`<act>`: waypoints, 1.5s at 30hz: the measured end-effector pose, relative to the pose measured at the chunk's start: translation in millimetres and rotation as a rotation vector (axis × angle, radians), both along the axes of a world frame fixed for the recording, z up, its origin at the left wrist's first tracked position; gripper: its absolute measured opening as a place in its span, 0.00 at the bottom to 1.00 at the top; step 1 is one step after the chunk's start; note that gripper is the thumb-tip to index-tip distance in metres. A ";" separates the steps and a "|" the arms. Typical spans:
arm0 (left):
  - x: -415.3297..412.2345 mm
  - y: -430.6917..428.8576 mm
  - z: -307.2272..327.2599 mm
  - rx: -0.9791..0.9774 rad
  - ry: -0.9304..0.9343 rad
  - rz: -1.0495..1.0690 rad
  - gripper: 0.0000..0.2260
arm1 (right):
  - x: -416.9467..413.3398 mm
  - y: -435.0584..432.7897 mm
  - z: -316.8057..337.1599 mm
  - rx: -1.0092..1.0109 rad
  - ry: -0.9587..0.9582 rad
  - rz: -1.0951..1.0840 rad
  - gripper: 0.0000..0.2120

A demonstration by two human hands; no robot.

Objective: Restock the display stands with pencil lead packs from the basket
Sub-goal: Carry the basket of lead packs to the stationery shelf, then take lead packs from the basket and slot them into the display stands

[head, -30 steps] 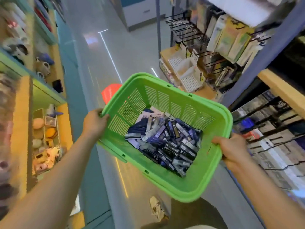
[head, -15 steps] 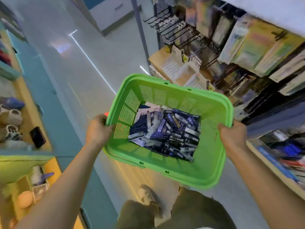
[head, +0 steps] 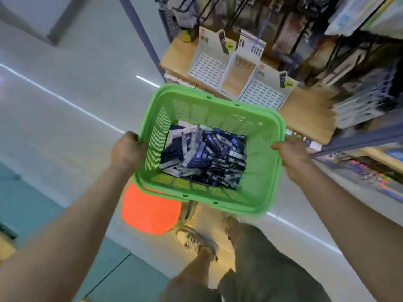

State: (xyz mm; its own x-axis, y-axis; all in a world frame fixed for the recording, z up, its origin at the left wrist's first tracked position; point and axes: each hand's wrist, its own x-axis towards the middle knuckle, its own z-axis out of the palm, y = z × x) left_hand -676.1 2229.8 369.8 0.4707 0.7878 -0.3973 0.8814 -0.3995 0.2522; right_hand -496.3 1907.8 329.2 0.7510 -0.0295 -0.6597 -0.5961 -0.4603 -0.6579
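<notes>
Green basket (head: pixel 259 175), lead packs (head: pixel 205 155) heaped inside, now faces the white display stands (head: pixel 260 93), closer than a second ago. I note left hand (head: pixel 127 152) and right hand (head: pixel 292 156) gripping opposite rims; restocking not begun.

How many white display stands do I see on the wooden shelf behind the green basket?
3, side by side on the wooden shelf: the left stand, the middle stand and the right stand, nearest the basket. The basket may hide others.

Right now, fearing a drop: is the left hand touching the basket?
Touching. The head view shows the left hand gripping the basket at its left rim, fingers curled over the edge.
</notes>
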 end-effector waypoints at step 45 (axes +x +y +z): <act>213.3 102.6 -567.8 -0.185 0.290 -1.077 0.41 | 65.6 246.9 -529.6 -0.674 0.179 0.690 0.57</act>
